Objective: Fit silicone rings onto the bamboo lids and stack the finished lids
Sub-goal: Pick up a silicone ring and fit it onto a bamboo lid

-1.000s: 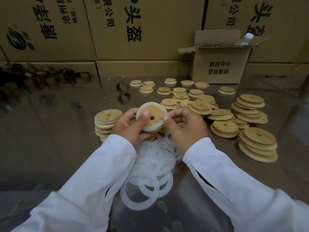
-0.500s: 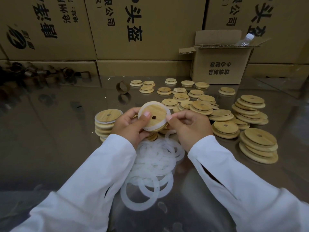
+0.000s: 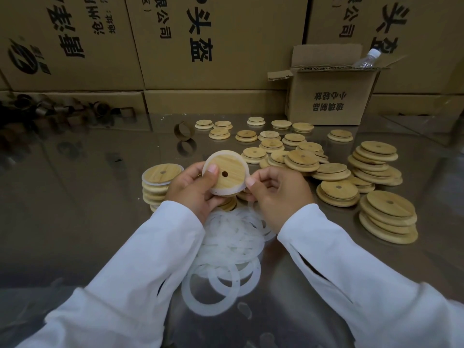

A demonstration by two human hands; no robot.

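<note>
Both hands — left hand (image 3: 193, 189), right hand (image 3: 278, 194) — grip ringed bamboo lid (image 3: 227, 173)

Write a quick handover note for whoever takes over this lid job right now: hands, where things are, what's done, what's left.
Left hand: holds a bamboo lid up, thumb on its face beside the hole.
Right hand: pinches the silicone ring at the lid's right edge; the ring shows around the rim.
Loose rings: pile on the table in front, under the wrists.
Done: a stack of ringed lids just left of the left hand.
Left: finish and stack this lid, then the bare lids spread and stacked on the right.
</note>
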